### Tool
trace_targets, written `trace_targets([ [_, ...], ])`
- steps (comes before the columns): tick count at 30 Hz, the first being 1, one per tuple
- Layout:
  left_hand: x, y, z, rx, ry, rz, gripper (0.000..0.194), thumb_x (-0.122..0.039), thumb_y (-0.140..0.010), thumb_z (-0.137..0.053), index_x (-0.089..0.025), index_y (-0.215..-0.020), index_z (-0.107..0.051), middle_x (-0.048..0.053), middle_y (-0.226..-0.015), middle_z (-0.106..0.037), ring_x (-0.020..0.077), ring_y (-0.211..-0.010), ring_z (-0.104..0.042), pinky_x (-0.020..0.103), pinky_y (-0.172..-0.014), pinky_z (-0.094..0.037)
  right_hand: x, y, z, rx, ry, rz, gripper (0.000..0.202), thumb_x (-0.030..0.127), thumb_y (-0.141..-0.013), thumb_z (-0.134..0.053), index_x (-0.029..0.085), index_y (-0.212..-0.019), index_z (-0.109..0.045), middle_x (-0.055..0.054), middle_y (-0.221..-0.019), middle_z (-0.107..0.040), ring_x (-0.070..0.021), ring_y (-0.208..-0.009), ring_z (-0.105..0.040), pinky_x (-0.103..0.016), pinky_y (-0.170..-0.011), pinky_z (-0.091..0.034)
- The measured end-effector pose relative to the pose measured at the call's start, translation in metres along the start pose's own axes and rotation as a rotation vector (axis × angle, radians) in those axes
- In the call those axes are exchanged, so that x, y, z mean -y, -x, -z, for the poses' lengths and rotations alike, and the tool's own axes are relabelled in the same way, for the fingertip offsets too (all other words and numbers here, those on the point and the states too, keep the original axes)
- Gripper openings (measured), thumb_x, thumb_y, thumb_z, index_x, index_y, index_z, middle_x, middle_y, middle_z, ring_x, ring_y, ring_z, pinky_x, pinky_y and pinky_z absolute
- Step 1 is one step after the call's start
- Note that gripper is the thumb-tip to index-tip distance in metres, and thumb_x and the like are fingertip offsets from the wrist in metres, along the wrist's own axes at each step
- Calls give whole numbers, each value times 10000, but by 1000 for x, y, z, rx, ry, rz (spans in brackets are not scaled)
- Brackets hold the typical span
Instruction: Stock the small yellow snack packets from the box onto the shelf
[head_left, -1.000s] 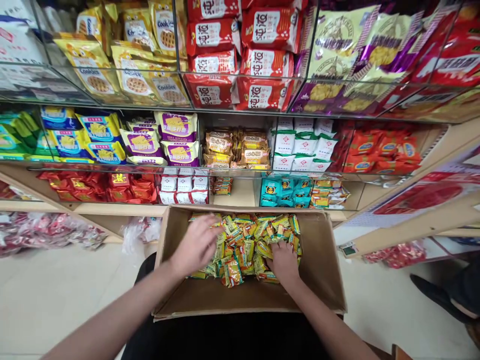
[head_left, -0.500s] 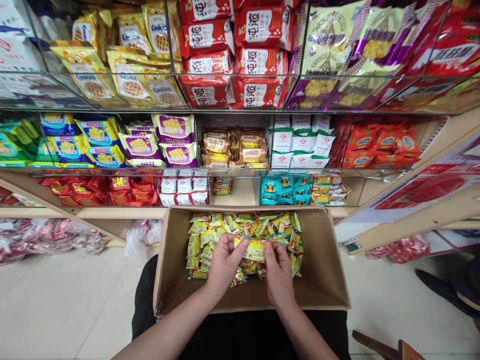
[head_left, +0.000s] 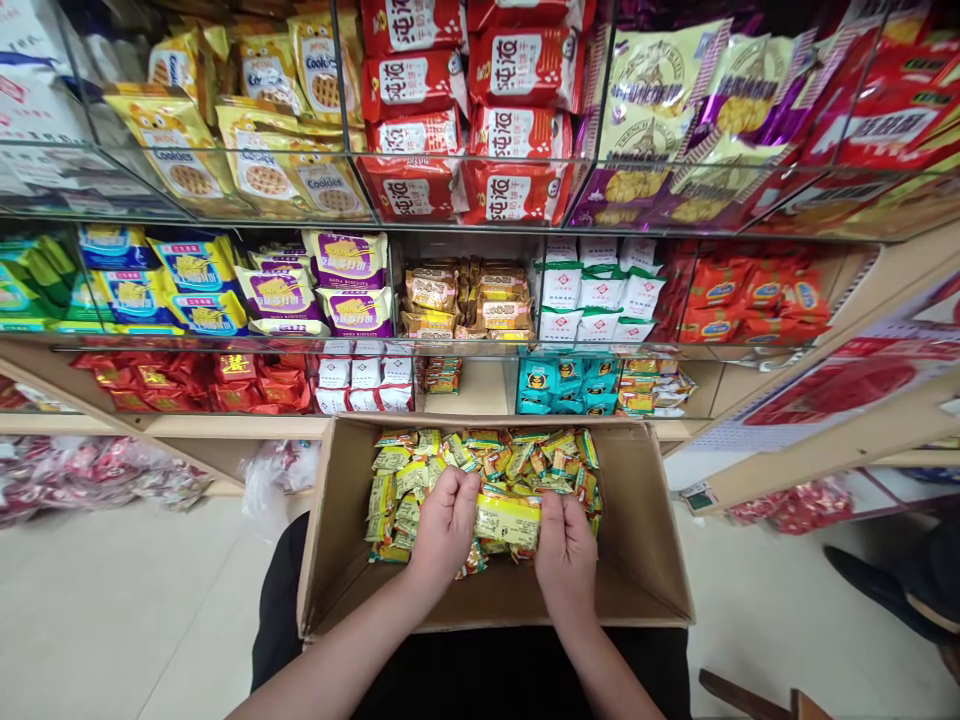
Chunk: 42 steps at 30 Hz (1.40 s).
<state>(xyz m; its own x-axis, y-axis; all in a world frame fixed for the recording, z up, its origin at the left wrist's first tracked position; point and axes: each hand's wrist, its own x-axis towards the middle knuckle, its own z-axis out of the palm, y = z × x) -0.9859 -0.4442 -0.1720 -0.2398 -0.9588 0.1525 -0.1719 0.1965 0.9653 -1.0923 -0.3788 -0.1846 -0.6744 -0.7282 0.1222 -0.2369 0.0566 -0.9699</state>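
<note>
Between my two hands is a small yellow snack packet (head_left: 508, 520), with dark print on its face. My left hand (head_left: 448, 515) pinches its left end between thumb and curled fingers. At its right end, my right hand (head_left: 564, 535) grips in the same way. The packet is held level above an open cardboard box (head_left: 637, 580) that rests on my lap. Many like yellow, green and orange packets (head_left: 405, 480) lie loose in the box, mostly toward its far side. My hands and the held packet hide some of them.
Glass-fronted shelves ahead hold yellow cookie bags (head_left: 259, 150), red biscuit packs (head_left: 517, 130) and teal packets (head_left: 566, 383). Clear bags (head_left: 112, 475) lie low at left. At right are a person's dark shoe (head_left: 885, 590) and a wooden piece (head_left: 742, 695) near the floor.
Both hands have closed more tightly around the packet's ends. They have moved slightly apart and lower, and more of the packet's printed face shows.
</note>
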Motion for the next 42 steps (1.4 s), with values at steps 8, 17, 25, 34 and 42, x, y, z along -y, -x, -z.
trace_targets([
  [8,-25,-2,9,378,487,683,367,-542,-756,-396,-197,-829,-497,7,-755,-508,104,-588,-510,233,-516,-425,-3,-10,32,96,314,674,178,297,-790,-477,215,-680,-589,-20,-560,-515,-137,-534,-484,-259,-519,-394],
  [17,-26,0,14,371,530,332,388,-172,-650,-642,-236,-1012,-517,29,-1192,-475,174,-1104,-428,259,-849,-402,-2,5,21,166,-229,72,321,316,-793,-486,247,-1105,-459,-84,-1134,-461,-205,-1012,-480,-345,-773,-449],
  [25,-20,-1,20,486,463,277,328,-184,-691,-609,-206,-1000,-502,58,-1074,-570,153,-1003,-516,263,-812,-422,-2,-9,19,516,-393,-336,310,341,-674,-633,197,-916,-504,14,-722,-580,-126,-700,-535,-227,-601,-440],
  [34,-2,-79,112,18,-669,-240,226,-333,-790,-459,-158,-861,-582,64,-890,-631,175,-857,-546,315,-797,-399,32,-89,0,396,185,287,335,288,-747,-532,211,-1069,-479,-42,-918,-587,-148,-733,-541,-283,-679,-417],
  [42,29,-118,137,26,-1027,-200,380,-317,-849,-288,-174,-553,-478,3,-537,-498,130,-568,-490,251,-571,-347,12,-188,-108,587,635,161,177,119,-536,-661,195,-668,-570,26,-594,-537,-126,-583,-486,-232,-565,-336],
])
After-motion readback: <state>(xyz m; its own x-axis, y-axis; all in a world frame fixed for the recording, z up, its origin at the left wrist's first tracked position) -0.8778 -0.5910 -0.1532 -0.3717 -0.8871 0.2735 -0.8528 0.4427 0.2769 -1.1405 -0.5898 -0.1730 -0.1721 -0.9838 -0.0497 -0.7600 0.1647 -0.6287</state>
